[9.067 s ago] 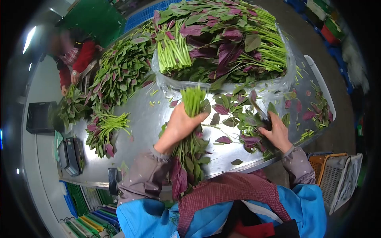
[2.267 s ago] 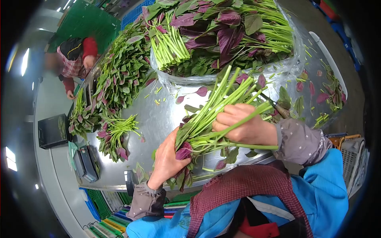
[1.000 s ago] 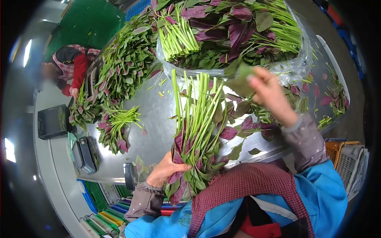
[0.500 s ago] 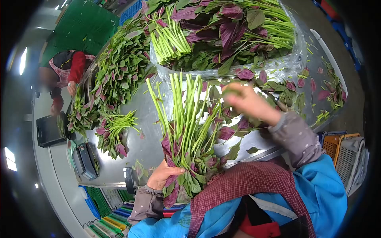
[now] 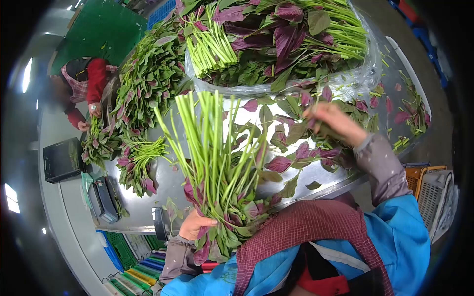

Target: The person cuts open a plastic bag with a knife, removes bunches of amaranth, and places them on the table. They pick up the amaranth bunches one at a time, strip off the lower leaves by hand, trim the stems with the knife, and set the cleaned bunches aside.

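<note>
My left hand (image 5: 195, 224) grips a bunch of amaranth greens (image 5: 215, 163) by its leafy end, close to my chest, with the green stems fanning upward and to the left. My right hand (image 5: 332, 122) reaches out over the steel table (image 5: 185, 148) among loose red and green leaves (image 5: 291, 148); its fingers are curled among those leaves, and what they pinch is unclear. A clear plastic bag (image 5: 281, 44) heaped with the same greens stands just beyond both hands.
A long pile of greens (image 5: 148, 79) runs along the table's left side, with a small bunch (image 5: 136, 160) lying beside it. A person in red sleeves (image 5: 86, 84) works at the far left. A scale (image 5: 101, 197) sits at the table edge; crates (image 5: 424, 192) stand on the right.
My left hand has tilted the bunch so its stems lean further left and lowered it toward my chest. My right hand has dropped from above the bunch down to the loose leaves.
</note>
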`<control>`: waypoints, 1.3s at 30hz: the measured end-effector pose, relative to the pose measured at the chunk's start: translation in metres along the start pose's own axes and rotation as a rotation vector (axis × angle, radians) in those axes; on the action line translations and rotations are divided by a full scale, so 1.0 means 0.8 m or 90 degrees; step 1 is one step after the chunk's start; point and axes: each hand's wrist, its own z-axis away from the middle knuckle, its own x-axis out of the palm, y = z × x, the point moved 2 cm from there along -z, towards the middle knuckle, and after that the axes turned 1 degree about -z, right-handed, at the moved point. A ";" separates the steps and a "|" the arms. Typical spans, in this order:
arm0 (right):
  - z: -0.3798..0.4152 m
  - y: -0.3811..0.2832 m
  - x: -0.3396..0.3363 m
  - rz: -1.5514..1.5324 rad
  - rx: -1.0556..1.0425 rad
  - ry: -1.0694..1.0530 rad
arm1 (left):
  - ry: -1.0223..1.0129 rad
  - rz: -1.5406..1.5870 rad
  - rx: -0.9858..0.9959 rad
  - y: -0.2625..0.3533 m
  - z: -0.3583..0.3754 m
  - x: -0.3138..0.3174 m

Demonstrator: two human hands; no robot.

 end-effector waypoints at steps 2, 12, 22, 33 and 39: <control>0.013 0.017 0.049 -0.142 0.022 -0.250 | -0.011 0.000 0.016 0.006 -0.004 0.001; -0.013 0.035 0.122 -0.176 -0.107 -0.279 | -0.055 -0.131 -0.111 0.001 0.025 -0.014; 0.026 -0.034 -0.107 0.771 -0.361 0.190 | -0.163 0.041 -0.130 -0.043 0.007 -0.011; 0.063 -0.014 0.082 0.655 -0.296 -0.185 | -0.195 0.008 -0.132 -0.003 0.019 0.038; 0.090 -0.144 0.080 0.438 -0.568 0.170 | -0.198 -0.099 -0.139 0.021 0.023 0.056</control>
